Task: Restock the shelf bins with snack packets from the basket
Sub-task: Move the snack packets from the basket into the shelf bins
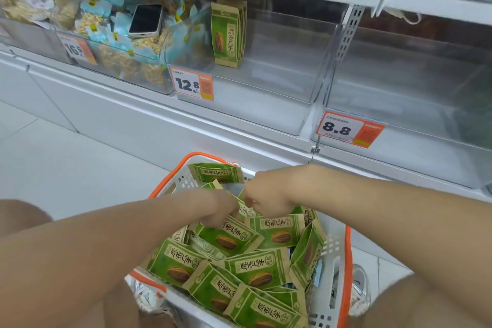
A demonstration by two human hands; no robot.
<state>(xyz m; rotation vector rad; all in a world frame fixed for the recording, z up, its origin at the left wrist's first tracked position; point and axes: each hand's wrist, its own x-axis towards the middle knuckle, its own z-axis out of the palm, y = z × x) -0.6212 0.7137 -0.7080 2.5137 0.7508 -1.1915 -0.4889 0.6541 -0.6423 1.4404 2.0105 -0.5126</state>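
As both hands work the same loose heap at lower centre, left hand [217, 212] and right hand [266, 196] each with its grip pinched on snack packets [255, 271] in the basket [332, 253], a hurried lift could drag neighbours over the rim. Packets are flat green pouches; the bin [279, 82] at upper centre holds few.

A white plastic basket with an orange rim [347, 274] is heaped with green and tan paper snack packets [255, 269], lying flat and tilted every way. Near the basket's far end the left hand [218, 210] and right hand [269, 194] grip packets. Above the basket, a clear plastic shelf bin [266, 106] holds a few upright packets [229, 34] at its left side.
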